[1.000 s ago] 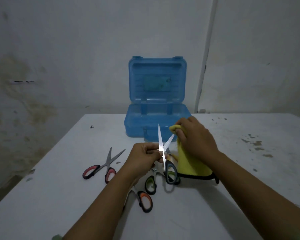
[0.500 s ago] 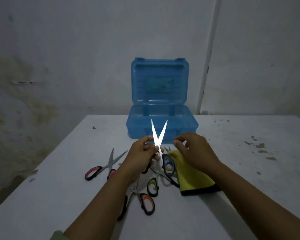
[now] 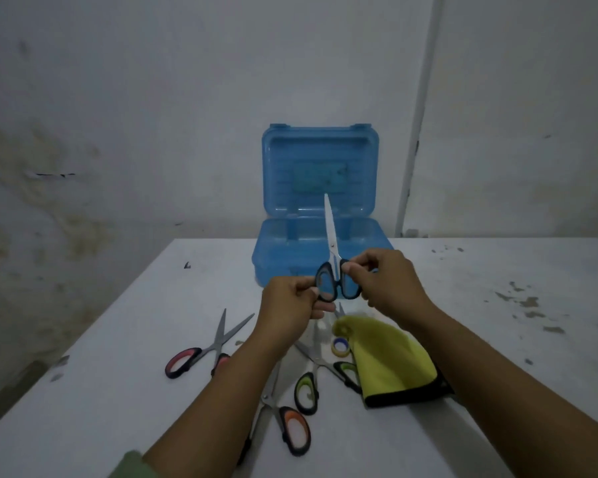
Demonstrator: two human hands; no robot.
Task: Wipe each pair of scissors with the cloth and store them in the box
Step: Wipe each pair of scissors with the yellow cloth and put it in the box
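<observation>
head view: the black-handled scissors [image 3: 332,267] are pinched by their two handle loops, one in the left hand [image 3: 288,304], one in the right hand [image 3: 384,281], blades closed and aimed beyond the fingertips at the open blue box [image 3: 316,243], seemingly for storing; the yellow cloth [image 3: 387,360] lies released below the right wrist.

White table [image 3: 118,391] (stained): blue box [image 3: 321,250], three scissors [image 3: 204,353], yellow cloth [image 3: 390,360].

I see both hands holding black-handled scissors [image 3: 332,267] upright, blades closed, in front of the open blue box [image 3: 320,215]: left hand [image 3: 289,301] pinches the left loop, right hand [image 3: 385,282] the right. Yellow cloth [image 3: 390,363] lies on the surface [image 3: 118,391] beside green-handled scissors [image 3: 320,369], orange-handled scissors [image 3: 287,420], red-handled scissors [image 3: 204,350].
</observation>
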